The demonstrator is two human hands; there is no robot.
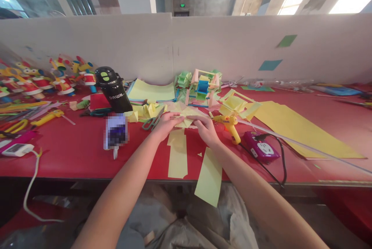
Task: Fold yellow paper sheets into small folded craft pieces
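Note:
My left hand (167, 123) and my right hand (205, 126) meet over the table, fingers closed on a small pale yellow sheet of paper (185, 122) between them. The paper looks creased, though my fingers cover part of it. By my left hand lie scissors (149, 124) with green handles. Just right of my right hand rests a yellow hot glue gun (229, 125). Below the hands are a yellow paper strip (178, 158) and another yellow piece (209, 177) that overhangs the table edge.
A black bottle (113, 90) stands at the left behind a blurred-out phone-like object (116, 132). Paper wheel models (202, 86) stand at the back. A purple power socket (263, 148) with a cable sits right, near large yellow sheets (302, 132). Several paper figures (62, 80) fill the far left.

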